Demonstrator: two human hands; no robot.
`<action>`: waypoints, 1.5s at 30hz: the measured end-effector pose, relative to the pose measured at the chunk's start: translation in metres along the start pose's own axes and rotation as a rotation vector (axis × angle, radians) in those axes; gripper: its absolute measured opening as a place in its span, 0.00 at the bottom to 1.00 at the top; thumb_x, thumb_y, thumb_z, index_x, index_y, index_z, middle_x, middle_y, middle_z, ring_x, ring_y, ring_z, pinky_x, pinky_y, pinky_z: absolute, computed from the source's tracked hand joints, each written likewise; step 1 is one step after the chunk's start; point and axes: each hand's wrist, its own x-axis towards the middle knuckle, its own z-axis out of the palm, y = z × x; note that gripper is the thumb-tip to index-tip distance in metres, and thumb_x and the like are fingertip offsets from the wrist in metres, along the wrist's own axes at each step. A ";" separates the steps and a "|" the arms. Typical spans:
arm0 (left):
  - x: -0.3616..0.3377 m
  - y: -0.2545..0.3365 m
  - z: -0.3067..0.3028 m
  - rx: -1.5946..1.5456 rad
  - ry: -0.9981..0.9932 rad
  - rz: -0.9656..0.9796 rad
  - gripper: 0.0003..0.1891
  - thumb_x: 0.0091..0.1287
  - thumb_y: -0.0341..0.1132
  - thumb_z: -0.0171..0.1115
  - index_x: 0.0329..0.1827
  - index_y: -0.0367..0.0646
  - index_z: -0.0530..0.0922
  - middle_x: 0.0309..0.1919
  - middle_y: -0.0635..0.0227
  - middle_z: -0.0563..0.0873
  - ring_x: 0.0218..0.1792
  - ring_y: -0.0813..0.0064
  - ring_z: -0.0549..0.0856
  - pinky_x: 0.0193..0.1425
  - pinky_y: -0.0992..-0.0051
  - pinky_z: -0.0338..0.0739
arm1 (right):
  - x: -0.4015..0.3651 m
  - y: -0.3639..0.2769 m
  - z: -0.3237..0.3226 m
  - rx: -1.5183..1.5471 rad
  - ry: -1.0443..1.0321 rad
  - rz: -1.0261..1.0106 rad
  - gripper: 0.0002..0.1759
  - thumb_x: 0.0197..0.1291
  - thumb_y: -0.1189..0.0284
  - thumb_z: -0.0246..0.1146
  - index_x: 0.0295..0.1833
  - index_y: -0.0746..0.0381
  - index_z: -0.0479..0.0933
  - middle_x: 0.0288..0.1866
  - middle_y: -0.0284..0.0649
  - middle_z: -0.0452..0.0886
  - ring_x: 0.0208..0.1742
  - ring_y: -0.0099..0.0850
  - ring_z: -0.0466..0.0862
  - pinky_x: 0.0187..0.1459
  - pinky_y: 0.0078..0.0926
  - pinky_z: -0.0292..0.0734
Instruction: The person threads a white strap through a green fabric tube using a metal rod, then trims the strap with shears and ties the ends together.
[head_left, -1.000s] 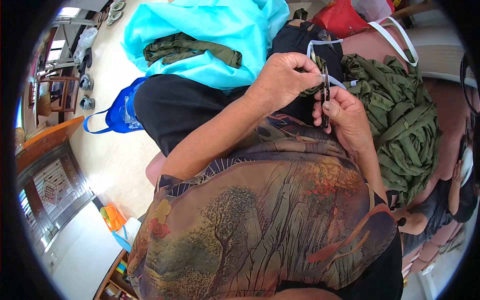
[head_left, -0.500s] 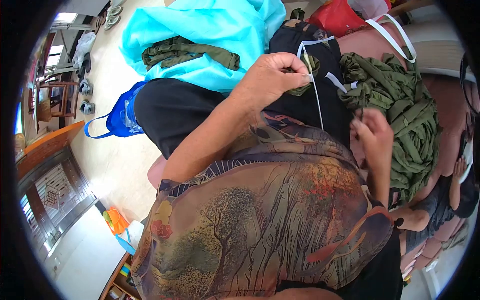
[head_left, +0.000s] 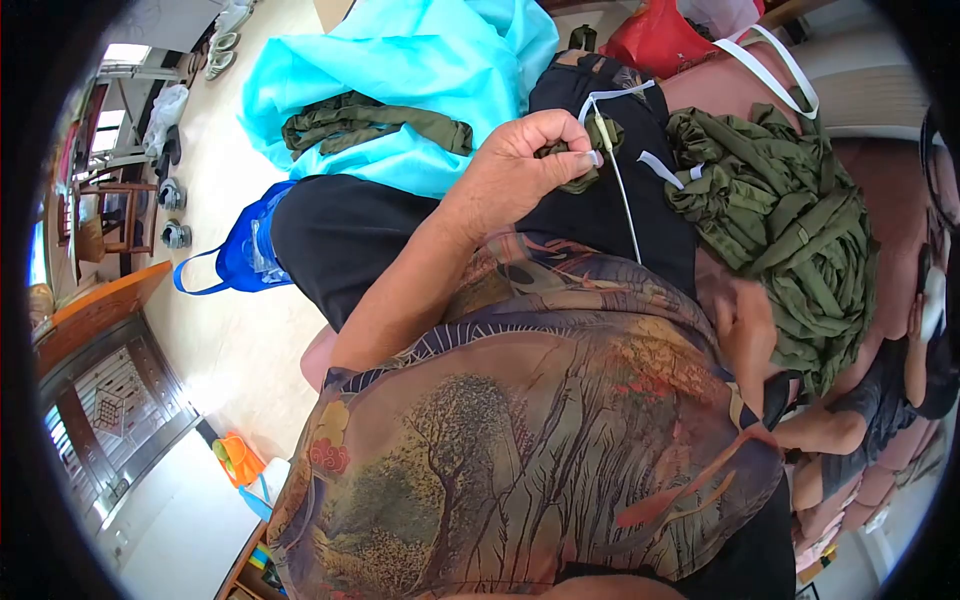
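Thumb and forefinger of my left hand [head_left: 530, 165] pinch a small white end of a strip beside a bunch of green cloth [head_left: 578, 182] over my dark-clad lap. A thin whitish cord or rod [head_left: 628, 205] slants down from there toward my patterned shirt. White tape [head_left: 622, 92] runs above the fingertips. My right hand [head_left: 742, 318] is low at the right, beside the big green cloth pile [head_left: 790, 215]; its fingers are smeared by motion, and anything in them is hidden. Another white tape [head_left: 660, 170] lies at the pile's left edge.
Bright turquoise fabric [head_left: 400, 70] with green cloth [head_left: 370, 125] on it lies ahead. A blue bag [head_left: 240, 240] is at the left, a red bag [head_left: 655, 40] at the top. Another person's bent leg [head_left: 825, 430] shows at the right; shoes [head_left: 172, 194] stand on the floor.
My right hand has moved down, away from the white tape. My left hand still pinches near the green cloth and sits slightly further left. The whole view has shifted a little.
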 end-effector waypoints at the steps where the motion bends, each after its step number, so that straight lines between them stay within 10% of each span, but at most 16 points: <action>1: 0.001 0.000 0.000 0.022 -0.009 0.017 0.02 0.69 0.25 0.61 0.38 0.40 0.77 0.38 0.72 0.83 0.46 0.79 0.83 0.53 0.78 0.76 | 0.022 -0.019 -0.010 0.133 0.073 -0.032 0.18 0.57 0.75 0.66 0.54 0.64 0.74 0.43 0.45 0.81 0.41 0.45 0.84 0.43 0.37 0.79; 5: -0.004 0.003 0.002 0.043 -0.035 0.085 0.02 0.70 0.26 0.61 0.38 0.41 0.76 0.38 0.73 0.81 0.46 0.80 0.82 0.54 0.79 0.75 | 0.092 -0.102 -0.022 0.872 -0.062 -0.026 0.18 0.63 0.76 0.63 0.58 0.64 0.72 0.43 0.47 0.83 0.43 0.30 0.85 0.46 0.27 0.78; 12: -0.025 0.016 0.005 0.087 0.010 0.199 0.06 0.67 0.28 0.63 0.35 0.41 0.74 0.33 0.77 0.76 0.38 0.84 0.74 0.46 0.80 0.72 | 0.138 -0.144 -0.002 1.239 -0.233 0.003 0.08 0.69 0.75 0.59 0.50 0.66 0.72 0.36 0.34 0.84 0.32 0.17 0.78 0.30 0.15 0.72; 19: -0.033 0.023 0.002 -0.131 0.053 0.156 0.03 0.65 0.27 0.65 0.37 0.42 0.78 0.40 0.72 0.79 0.43 0.83 0.77 0.50 0.81 0.73 | 0.141 -0.138 -0.018 1.024 -0.110 -0.086 0.06 0.67 0.77 0.61 0.47 0.65 0.78 0.31 0.30 0.82 0.29 0.14 0.73 0.30 0.16 0.69; 24: -0.038 0.031 -0.010 0.168 0.202 0.311 0.03 0.64 0.26 0.67 0.33 0.41 0.80 0.52 0.63 0.82 0.50 0.78 0.80 0.56 0.78 0.73 | 0.144 -0.133 -0.025 0.586 0.138 -0.344 0.09 0.60 0.76 0.66 0.46 0.60 0.82 0.34 0.46 0.83 0.35 0.41 0.85 0.37 0.30 0.79; 30: -0.033 0.030 -0.021 0.189 0.021 0.356 0.04 0.62 0.27 0.68 0.32 0.41 0.80 0.57 0.59 0.83 0.61 0.70 0.77 0.65 0.68 0.70 | 0.142 -0.137 -0.020 0.443 0.132 -0.414 0.09 0.58 0.76 0.67 0.45 0.59 0.81 0.35 0.45 0.84 0.36 0.44 0.86 0.36 0.34 0.79; 36: -0.035 0.021 -0.009 -0.140 -0.039 0.004 0.02 0.64 0.26 0.67 0.35 0.40 0.81 0.46 0.63 0.86 0.52 0.76 0.81 0.58 0.76 0.75 | 0.140 -0.141 -0.012 0.553 0.025 -0.381 0.09 0.60 0.75 0.66 0.47 0.58 0.80 0.35 0.46 0.83 0.35 0.45 0.85 0.34 0.34 0.78; 45: -0.032 0.018 -0.005 -0.140 0.043 -0.003 0.03 0.62 0.27 0.69 0.35 0.39 0.82 0.42 0.67 0.84 0.43 0.79 0.81 0.50 0.79 0.77 | 0.130 -0.142 0.000 0.881 -0.162 -0.211 0.07 0.65 0.78 0.63 0.47 0.63 0.76 0.29 0.34 0.76 0.30 0.21 0.76 0.32 0.22 0.72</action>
